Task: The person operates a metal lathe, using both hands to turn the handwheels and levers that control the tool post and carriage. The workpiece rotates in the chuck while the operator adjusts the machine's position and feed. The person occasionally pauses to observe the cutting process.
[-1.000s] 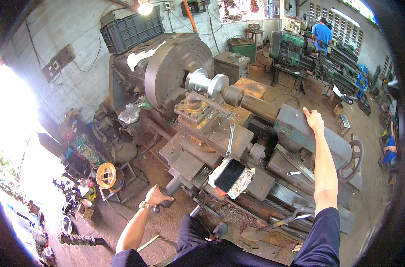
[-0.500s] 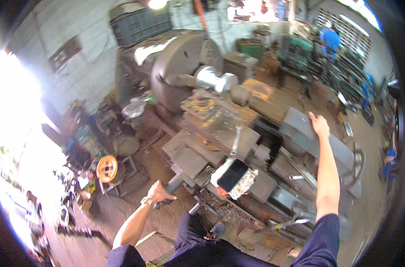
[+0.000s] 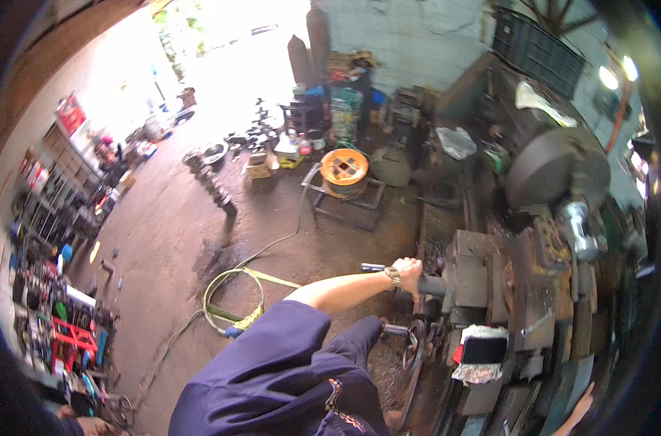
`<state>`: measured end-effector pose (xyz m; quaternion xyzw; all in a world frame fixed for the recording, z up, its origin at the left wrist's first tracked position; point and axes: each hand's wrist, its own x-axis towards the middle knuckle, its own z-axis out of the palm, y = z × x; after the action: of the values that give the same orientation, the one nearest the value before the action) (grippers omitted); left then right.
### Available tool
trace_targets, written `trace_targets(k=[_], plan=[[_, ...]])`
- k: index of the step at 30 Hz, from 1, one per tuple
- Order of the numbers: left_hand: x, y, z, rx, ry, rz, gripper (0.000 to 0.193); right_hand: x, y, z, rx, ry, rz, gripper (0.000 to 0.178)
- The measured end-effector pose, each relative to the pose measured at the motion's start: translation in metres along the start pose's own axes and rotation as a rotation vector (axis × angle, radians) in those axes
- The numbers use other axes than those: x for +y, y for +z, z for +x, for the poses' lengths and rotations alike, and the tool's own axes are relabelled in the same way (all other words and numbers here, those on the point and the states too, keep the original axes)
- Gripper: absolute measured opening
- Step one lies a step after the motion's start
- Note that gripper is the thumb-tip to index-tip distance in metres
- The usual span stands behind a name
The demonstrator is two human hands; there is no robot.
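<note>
My left hand (image 3: 408, 275), with a watch at the wrist, is closed round a crank handle (image 3: 375, 267) at the near end of the lathe's cross slide. Beside it a grey cylindrical collar (image 3: 434, 285) joins the slide block. At the lower right, my right hand (image 3: 583, 403) lies with fingers stretched on a grey lathe part (image 3: 576, 374); the picture's rim cuts off much of that arm. A shiny metal workpiece (image 3: 579, 225) sits at the big round chuck (image 3: 556, 171). A wrench (image 3: 537, 322) rests on the carriage, near a dark phone (image 3: 484, 350) on a white cloth (image 3: 477, 373).
A handwheel (image 3: 415, 345) stands beside my leg. An orange-topped spool (image 3: 344, 168) sits on a metal frame. A looped hose (image 3: 232, 272) and a camshaft-like metal shaft (image 3: 213, 183) lie on the floor. Crowded shelves with a red rack (image 3: 73, 341) line the left.
My view has swung left, so the lathe now lies at the right and the doorway and floor show more. Both hands stay at the lathe, the right one now near the picture's rim.
</note>
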<state>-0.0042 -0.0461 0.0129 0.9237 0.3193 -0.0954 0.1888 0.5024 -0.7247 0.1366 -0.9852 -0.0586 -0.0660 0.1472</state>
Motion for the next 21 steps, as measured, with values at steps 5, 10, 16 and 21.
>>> trace_targets(k=[5,10,16,21], plan=[[0.004,-0.009,-0.003,-0.078,0.030,-0.034,0.084,-0.048,-0.018,-0.044,-0.011,-0.051,-0.080,0.048],[0.007,-0.002,0.007,-0.002,0.101,-0.023,0.101,-0.108,-0.045,-0.086,0.086,0.324,0.019,0.084],[0.010,-0.010,0.003,-0.021,0.059,0.042,0.100,-0.105,-0.049,-0.087,0.063,0.354,0.034,0.089],[0.009,-0.017,-0.006,-0.055,0.070,-0.001,0.082,-0.044,-0.015,-0.058,0.143,-0.264,-0.085,0.047]])
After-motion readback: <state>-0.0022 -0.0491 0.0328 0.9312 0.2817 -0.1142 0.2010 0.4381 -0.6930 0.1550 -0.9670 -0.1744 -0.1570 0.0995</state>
